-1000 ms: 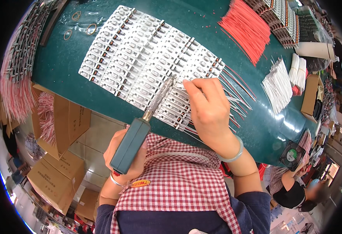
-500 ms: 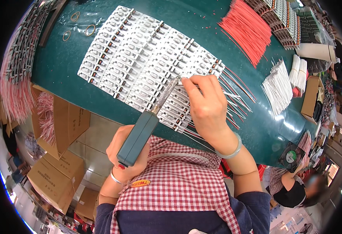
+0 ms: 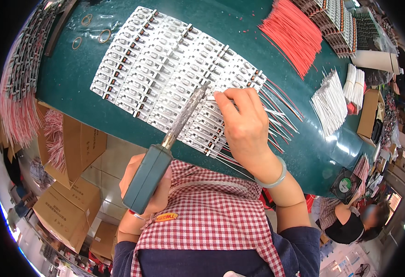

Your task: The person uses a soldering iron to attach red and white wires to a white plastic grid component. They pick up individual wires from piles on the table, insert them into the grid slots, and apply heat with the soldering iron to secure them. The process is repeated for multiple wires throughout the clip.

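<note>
Cardboard box (image 3: 86, 141) holding pinkish wires (image 3: 55, 141), left hand (image 3: 160, 192) wrapped round green soldering gun (image 3: 146, 177), right hand (image 3: 246, 123) pinching white wire (image 3: 211, 98)

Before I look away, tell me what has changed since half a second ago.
The left hand has drawn the green-handled tool toward the lower left; its tip has shifted slightly up and left, away from the right hand. No hold was visibly taken or released. The right hand, white boards, red wires and white wires look about as they were.
</note>
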{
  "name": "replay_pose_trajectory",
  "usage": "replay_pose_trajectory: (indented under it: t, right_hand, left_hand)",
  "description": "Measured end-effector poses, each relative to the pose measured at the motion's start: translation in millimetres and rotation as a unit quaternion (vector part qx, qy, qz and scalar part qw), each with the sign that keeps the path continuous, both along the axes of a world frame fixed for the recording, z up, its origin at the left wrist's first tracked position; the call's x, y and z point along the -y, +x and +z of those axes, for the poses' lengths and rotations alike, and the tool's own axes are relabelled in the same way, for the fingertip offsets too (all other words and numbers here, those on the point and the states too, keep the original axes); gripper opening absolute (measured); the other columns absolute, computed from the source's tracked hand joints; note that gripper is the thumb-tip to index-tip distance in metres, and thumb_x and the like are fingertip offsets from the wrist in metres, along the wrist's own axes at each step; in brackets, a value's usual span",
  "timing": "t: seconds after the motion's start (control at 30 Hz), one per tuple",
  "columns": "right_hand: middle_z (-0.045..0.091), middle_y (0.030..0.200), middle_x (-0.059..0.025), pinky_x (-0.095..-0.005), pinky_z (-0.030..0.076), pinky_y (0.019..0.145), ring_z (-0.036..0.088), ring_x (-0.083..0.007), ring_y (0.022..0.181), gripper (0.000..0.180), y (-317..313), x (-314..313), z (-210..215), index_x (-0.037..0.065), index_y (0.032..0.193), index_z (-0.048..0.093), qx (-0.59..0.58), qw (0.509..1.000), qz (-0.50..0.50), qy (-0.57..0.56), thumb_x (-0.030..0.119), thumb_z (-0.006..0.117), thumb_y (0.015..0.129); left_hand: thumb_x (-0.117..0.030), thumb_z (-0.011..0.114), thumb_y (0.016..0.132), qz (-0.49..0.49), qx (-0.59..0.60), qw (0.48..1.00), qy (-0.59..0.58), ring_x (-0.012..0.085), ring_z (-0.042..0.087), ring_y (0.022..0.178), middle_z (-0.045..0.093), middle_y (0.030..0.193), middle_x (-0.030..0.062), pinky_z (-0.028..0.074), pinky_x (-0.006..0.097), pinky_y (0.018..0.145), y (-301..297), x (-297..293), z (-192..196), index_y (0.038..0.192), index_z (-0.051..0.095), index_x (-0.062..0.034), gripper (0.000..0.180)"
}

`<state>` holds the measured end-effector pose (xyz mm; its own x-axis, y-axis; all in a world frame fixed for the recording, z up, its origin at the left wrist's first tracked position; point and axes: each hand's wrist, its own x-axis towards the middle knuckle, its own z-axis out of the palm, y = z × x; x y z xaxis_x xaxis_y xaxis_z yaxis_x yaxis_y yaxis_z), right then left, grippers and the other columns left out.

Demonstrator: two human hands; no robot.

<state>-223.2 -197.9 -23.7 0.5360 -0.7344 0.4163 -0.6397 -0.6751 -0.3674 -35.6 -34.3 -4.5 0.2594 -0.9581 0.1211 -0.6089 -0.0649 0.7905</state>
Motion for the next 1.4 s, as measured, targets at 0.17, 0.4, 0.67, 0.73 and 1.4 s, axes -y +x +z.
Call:
replay_pose_trajectory:
  t: [0.17,0.4,0.67,0.73,1.4]
  right_hand:
    - [0.059,0.091,-0.0117,-0.0343,0.050,0.067,0.057,-0.0262,0.082,0.033,-1,0,11,-0.005,0.100,0.067,-0.001,0.999,0.004,0.045,-0.005,0.064,0.067]
    - [0.059,0.093,-0.0121,-0.0349,0.049,0.065,0.057,-0.0259,0.082,0.039,-9,10,4,-0.005,0.104,0.067,0.037,0.999,-0.004,0.018,-0.007,0.064,0.066]
    - [0.063,0.088,-0.0092,-0.0341,0.050,0.064,0.059,-0.0240,0.076,0.032,-6,10,0,-0.001,0.099,0.070,0.040,0.999,-0.028,0.021,-0.011,0.068,0.068]
    - [0.063,0.087,-0.0091,-0.0341,0.050,0.064,0.059,-0.0239,0.076,0.032,-5,10,0,-0.002,0.098,0.070,0.037,0.999,-0.025,0.019,-0.010,0.067,0.068]
    - [0.057,0.087,-0.0110,-0.0327,0.047,0.061,0.054,-0.0246,0.076,0.030,-7,12,-2,-0.007,0.095,0.067,0.011,1.000,0.010,-0.015,-0.002,0.064,0.066]
  left_hand:
    - [0.004,0.076,0.073,-0.009,0.011,1.000,-0.013,0.0294,0.071,0.081,0.068,0.096,0.0161,0.057,0.033,0.067,0,3,0,0.098,0.070,0.0038,0.026]
    - [0.005,0.075,0.073,-0.006,0.002,1.000,-0.030,0.0297,0.071,0.083,0.069,0.096,0.0165,0.056,0.033,0.070,-4,18,3,0.100,0.069,0.0043,0.028]
    - [0.005,0.076,0.073,-0.015,0.004,0.999,-0.032,0.0279,0.070,0.081,0.068,0.094,0.0151,0.055,0.032,0.070,-6,29,6,0.097,0.068,0.0049,0.026]
    - [0.005,0.076,0.072,-0.021,0.006,0.999,-0.038,0.0274,0.070,0.080,0.068,0.094,0.0148,0.055,0.032,0.069,-6,32,6,0.096,0.068,0.0049,0.025]
    - [0.009,0.071,0.068,-0.032,0.014,0.999,-0.034,0.0257,0.067,0.072,0.066,0.087,0.0140,0.053,0.031,0.064,-12,37,12,0.090,0.067,0.0049,0.023]
